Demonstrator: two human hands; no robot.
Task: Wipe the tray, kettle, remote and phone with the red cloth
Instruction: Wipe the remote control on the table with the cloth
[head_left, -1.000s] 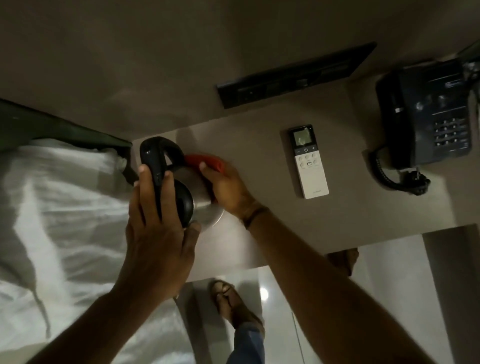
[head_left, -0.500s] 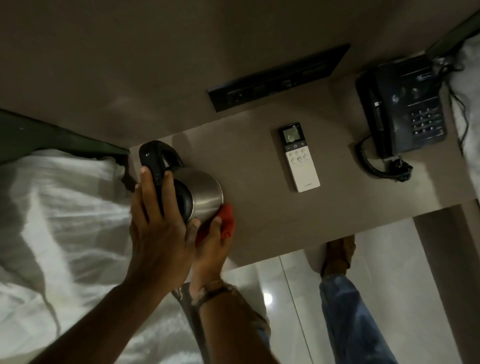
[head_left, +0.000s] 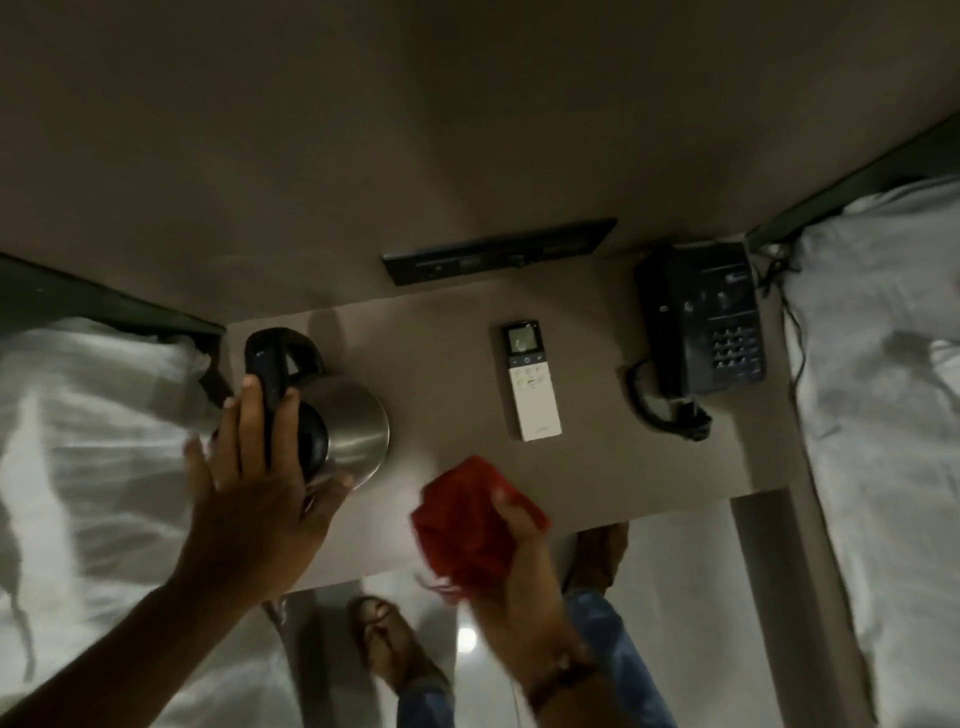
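Observation:
A steel kettle (head_left: 353, 426) with a black lid and handle stands at the left end of the brown bedside table (head_left: 447, 374). My left hand (head_left: 254, 483) lies spread over its lid and handle. To the right of the kettle, my right hand (head_left: 519, 582) is closed on the bunched red cloth (head_left: 467, 519), held apart from the kettle above the table's front edge. A white remote (head_left: 532, 384) with a dark screen lies mid-table. The black phone (head_left: 701, 322) sits at the right end, its coiled cord in front. No tray is in view.
White bedding lies on both sides, the left bed (head_left: 93, 467) and the right bed (head_left: 883, 415). A dark socket panel (head_left: 498, 249) is set in the wall behind the table. My feet (head_left: 395, 649) stand on the glossy floor below.
My right hand has pulled the red cloth off the kettle's front side and moved it right, clear of the kettle. My left hand's fingers have loosened over the lid. The view shifted left.

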